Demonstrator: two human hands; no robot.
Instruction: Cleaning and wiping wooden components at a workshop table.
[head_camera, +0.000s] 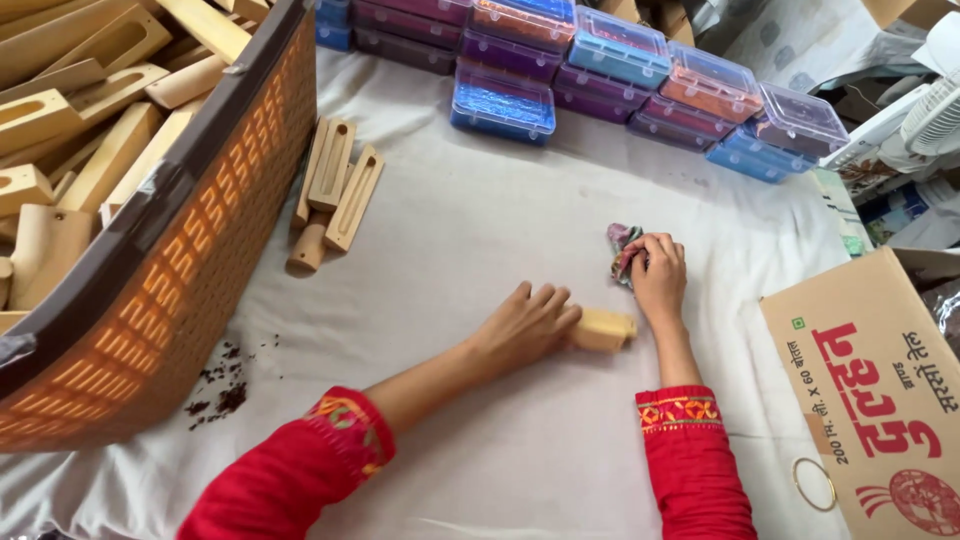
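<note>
1. Just past the fingertips of our left hand (525, 325) lies the wooden block (603, 330), flat on the white-cloth table (480, 230). Left fingers (548, 303) are loosely together and laid against the block's near end, touching it, not wrapped round it.
2. Block's long axis runs left to right, from the left fingertips toward our right wrist; its far end sits just beside that wrist.
3. Our right hand (658, 275) is curled shut on a crumpled multicoloured cloth (622, 252), beyond the block and near it, not on it.
4. Left hand is the one in contact with the block; the right is occupied with the cloth.
5. Well off to the left of both hands: a small pile of slotted wooden pieces (330, 190), an orange basket (200, 250) full of more, dark crumbs (225, 385) below it.
6. Beyond the fingers: stacked coloured plastic boxes (600, 70). Right of the right arm: a cardboard carton (880, 390), cut off by the frame.
7. Hard to tell: the block's near end is hidden under the left fingers; whether it has a slot, we can't say.
</note>
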